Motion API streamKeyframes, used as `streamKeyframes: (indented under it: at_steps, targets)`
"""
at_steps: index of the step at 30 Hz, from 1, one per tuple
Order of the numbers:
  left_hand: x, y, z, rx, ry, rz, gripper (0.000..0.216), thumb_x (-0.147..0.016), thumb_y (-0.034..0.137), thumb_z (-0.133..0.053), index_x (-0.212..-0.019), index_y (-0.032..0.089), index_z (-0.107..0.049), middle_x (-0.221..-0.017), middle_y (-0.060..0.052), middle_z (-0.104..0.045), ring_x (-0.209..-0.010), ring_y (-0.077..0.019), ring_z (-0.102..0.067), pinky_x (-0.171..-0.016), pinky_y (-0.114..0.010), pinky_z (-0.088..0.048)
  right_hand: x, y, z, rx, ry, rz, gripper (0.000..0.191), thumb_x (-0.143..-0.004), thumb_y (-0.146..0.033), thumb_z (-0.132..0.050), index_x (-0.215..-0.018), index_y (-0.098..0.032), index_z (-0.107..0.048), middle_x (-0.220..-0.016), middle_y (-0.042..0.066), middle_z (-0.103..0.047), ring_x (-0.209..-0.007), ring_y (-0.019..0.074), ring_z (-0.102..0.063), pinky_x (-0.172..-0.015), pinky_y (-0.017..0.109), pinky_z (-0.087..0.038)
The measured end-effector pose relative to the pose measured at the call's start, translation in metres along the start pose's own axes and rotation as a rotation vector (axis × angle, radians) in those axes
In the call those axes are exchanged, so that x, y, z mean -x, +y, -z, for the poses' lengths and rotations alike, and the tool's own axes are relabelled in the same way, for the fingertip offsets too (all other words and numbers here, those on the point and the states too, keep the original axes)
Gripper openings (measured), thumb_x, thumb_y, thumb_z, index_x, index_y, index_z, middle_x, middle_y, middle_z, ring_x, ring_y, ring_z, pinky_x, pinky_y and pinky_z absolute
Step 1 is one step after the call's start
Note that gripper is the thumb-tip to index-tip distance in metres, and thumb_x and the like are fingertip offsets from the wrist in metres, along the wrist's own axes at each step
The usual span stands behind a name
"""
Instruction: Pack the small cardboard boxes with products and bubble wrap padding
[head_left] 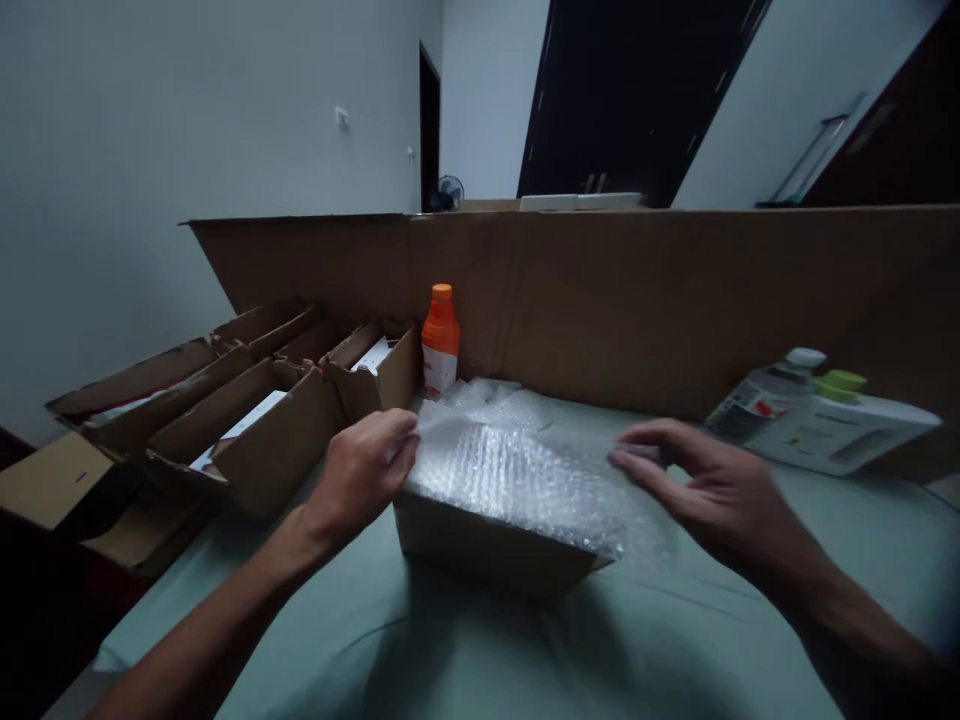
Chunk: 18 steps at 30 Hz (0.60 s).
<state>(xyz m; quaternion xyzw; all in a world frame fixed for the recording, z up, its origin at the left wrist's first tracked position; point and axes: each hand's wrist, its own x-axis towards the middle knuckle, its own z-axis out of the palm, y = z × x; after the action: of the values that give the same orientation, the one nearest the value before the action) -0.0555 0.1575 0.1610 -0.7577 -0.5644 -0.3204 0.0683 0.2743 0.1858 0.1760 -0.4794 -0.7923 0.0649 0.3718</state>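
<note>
A small cardboard box (480, 548) sits in front of me on a pale green cloth, with a sheet of bubble wrap (517, 462) spread over its top. My left hand (367, 470) pinches the left edge of the bubble wrap at the box's left corner. My right hand (709, 490) holds the wrap's right edge between thumb and fingers, just right of the box. An orange bottle (440, 340) with an orange cap stands upright behind the box.
A tall cardboard wall (675, 300) stands across the back. Several open cardboard boxes (247, 420) crowd the left side. A clear bottle (765, 390) and a white jug (847, 430) with a green cap lie at the right. The cloth-covered table (450, 660) extends toward me.
</note>
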Motion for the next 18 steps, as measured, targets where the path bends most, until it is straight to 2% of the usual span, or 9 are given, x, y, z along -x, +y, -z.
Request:
streamKeyframes:
  at_steps: [2, 4, 5, 7, 10, 12, 14, 16, 18]
  targets:
    - [-0.017, -0.01, -0.009, -0.127, -0.244, 0.058, 0.012, -0.087, 0.018, -0.056, -0.086, 0.022, -0.067, -0.079, -0.003, -0.074, -0.073, -0.0196, -0.069, -0.062, -0.027, -0.047, -0.015, 0.007, -0.014, 0.141, -0.19, 0.112, 0.024, -0.092, -0.041, -0.054, -0.084, -0.023, -0.068, -0.074, 0.003, -0.073, -0.063, 0.0192, -0.065, -0.055, 0.027, -0.046]
    - [-0.026, -0.015, -0.015, -0.164, -0.35, 0.07, 0.01, -0.082, 0.016, -0.061, -0.076, 0.022, -0.066, -0.067, -0.001, -0.07, -0.064, -0.0204, -0.067, -0.057, -0.027, -0.043, -0.021, 0.013, -0.026, 0.325, -0.271, 0.216, 0.019, -0.09, -0.032, -0.053, -0.082, -0.023, -0.068, -0.076, 0.004, -0.074, -0.065, 0.0193, -0.065, -0.057, 0.027, -0.043]
    - [-0.027, -0.016, -0.016, -0.16, -0.353, 0.068, 0.01, -0.081, 0.016, -0.062, -0.074, 0.022, -0.066, -0.066, -0.001, -0.069, -0.064, -0.0207, -0.066, -0.057, -0.027, -0.043, -0.022, 0.016, -0.031, 0.408, -0.276, 0.258, 0.017, -0.089, -0.029, -0.054, -0.081, -0.023, -0.067, -0.077, 0.004, -0.074, -0.066, 0.0193, -0.065, -0.058, 0.027, -0.042]
    - [-0.026, -0.013, -0.014, -0.163, -0.329, 0.078, 0.008, -0.085, 0.019, -0.06, -0.084, 0.021, -0.067, -0.079, -0.004, -0.072, -0.075, -0.0225, -0.068, -0.063, -0.029, -0.046, -0.023, 0.017, -0.035, 0.537, -0.277, 0.314, 0.016, -0.089, -0.024, -0.054, -0.078, -0.022, -0.066, -0.075, 0.004, -0.073, -0.064, 0.0188, -0.063, -0.058, 0.028, -0.039]
    - [-0.018, -0.005, -0.01, -0.08, -0.207, -0.005, 0.019, -0.094, 0.029, -0.051, -0.101, 0.019, -0.066, -0.099, -0.009, -0.072, -0.094, -0.0245, -0.064, -0.079, -0.035, -0.048, -0.026, 0.011, -0.036, 0.646, -0.268, 0.372, 0.018, -0.088, -0.016, -0.051, -0.078, -0.021, -0.065, -0.071, 0.004, -0.07, -0.061, 0.0194, -0.06, -0.059, 0.03, -0.035]
    - [-0.013, -0.001, -0.007, 0.02, -0.206, -0.125, 0.027, -0.098, 0.039, -0.048, -0.099, 0.019, -0.066, -0.097, -0.008, -0.071, -0.093, -0.0239, -0.062, -0.083, -0.037, -0.046, -0.027, 0.006, -0.036, 0.657, -0.229, 0.402, 0.019, -0.089, -0.014, -0.049, -0.086, -0.02, -0.066, -0.076, 0.006, -0.071, -0.065, 0.0213, -0.061, -0.062, 0.032, -0.036]
    - [-0.01, 0.0, -0.007, 0.067, -0.322, -0.216, 0.038, -0.1, 0.045, -0.042, -0.088, 0.018, -0.066, -0.086, -0.006, -0.07, -0.084, -0.0219, -0.062, -0.083, -0.038, -0.045, -0.026, -0.002, -0.036, 0.6, -0.211, 0.425, 0.019, -0.092, -0.02, -0.049, -0.095, -0.021, -0.068, -0.085, 0.008, -0.072, -0.072, 0.0233, -0.063, -0.067, 0.034, -0.039]
    - [-0.008, -0.001, -0.009, 0.053, -0.437, -0.248, 0.048, -0.103, 0.046, -0.034, -0.078, 0.018, -0.064, -0.074, -0.004, -0.067, -0.075, -0.0199, -0.06, -0.084, -0.039, -0.043, -0.023, -0.01, -0.038, 0.477, -0.322, 0.437, 0.021, -0.096, -0.028, -0.048, -0.094, -0.023, -0.069, -0.086, 0.006, -0.072, -0.074, 0.0228, -0.064, -0.07, 0.035, -0.042]
    - [-0.006, -0.004, -0.013, 0.05, -0.481, -0.264, 0.054, -0.104, 0.046, -0.029, -0.072, 0.018, -0.062, -0.066, -0.003, -0.063, -0.07, -0.0187, -0.059, -0.084, -0.039, -0.042, -0.023, -0.019, -0.039, 0.348, -0.532, 0.405, 0.03, -0.099, -0.034, -0.045, -0.084, -0.025, -0.069, -0.078, 0.003, -0.072, -0.071, 0.0194, -0.065, -0.07, 0.032, -0.045]
